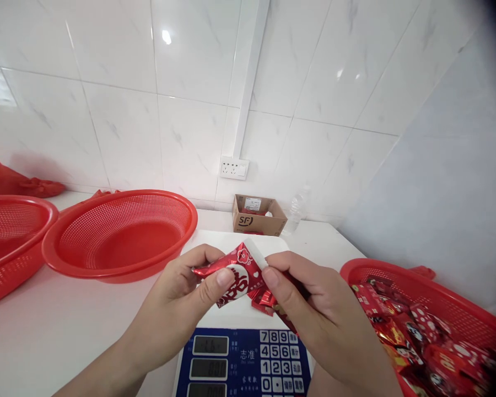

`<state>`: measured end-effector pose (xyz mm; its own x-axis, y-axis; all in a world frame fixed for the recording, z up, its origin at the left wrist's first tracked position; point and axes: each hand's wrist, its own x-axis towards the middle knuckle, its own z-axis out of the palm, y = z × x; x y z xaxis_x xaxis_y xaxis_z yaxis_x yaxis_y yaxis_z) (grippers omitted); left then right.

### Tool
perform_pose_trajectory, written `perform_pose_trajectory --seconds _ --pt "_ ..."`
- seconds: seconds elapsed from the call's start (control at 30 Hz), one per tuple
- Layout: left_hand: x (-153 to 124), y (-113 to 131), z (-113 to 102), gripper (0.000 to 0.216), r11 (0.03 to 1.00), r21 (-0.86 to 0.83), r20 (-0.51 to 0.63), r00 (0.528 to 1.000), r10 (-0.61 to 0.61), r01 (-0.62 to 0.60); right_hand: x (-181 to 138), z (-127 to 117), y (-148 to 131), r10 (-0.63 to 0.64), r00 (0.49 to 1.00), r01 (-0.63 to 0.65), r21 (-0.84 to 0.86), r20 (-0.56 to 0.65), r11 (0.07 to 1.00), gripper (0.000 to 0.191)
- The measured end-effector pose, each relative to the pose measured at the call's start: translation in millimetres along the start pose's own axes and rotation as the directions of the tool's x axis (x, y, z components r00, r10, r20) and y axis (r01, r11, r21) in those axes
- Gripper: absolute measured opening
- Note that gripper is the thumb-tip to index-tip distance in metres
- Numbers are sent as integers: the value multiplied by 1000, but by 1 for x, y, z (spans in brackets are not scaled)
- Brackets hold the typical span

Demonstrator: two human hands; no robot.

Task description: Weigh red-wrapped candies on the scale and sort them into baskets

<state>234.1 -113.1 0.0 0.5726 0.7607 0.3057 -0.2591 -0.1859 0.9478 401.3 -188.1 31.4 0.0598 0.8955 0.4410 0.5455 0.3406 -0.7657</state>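
Note:
My left hand [182, 292] and my right hand [310, 300] are raised together over a digital scale [248, 361] with a blue keypad panel. Both are closed on red foil candy packets [242, 273]. The left thumb and fingers pinch one packet with a white pattern. The right hand grips several more red packets bunched in its palm, partly hidden by the fingers. The scale's white platform [273, 242] shows just behind the hands.
Two empty red mesh baskets, one [119, 234] at centre left and one [8, 242] at far left, sit on the white table. A red basket [430, 325] full of candy packets stands at right. A small cardboard box [258, 215] and a clear bottle [295, 212] stand by the tiled wall.

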Motion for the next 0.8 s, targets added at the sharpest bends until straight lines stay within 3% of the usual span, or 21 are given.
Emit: perform_pose_trajectory --seconds 0.13,0.3,0.43,0.57,0.8 --pt "0 -3 -2 27 997 -80 -16 1000 -5 4 1 -1 5 -23 1000 23 81 -1 996 29" --pt "1 -2 -1 28 986 -168 -45 999 9 -16 3 -1 11 45 994 -60 162 97 985 43" --pt "-1 -2 0 26 985 -170 -35 999 30 -35 4 6 13 45 982 -76 167 183 983 50" --pt "-3 0 0 22 988 -153 12 1000 18 -16 6 17 14 2 957 -98 318 290 943 48" --pt "-4 3 3 18 988 -155 13 1000 -10 12 9 24 15 -39 935 -137 459 353 878 48"
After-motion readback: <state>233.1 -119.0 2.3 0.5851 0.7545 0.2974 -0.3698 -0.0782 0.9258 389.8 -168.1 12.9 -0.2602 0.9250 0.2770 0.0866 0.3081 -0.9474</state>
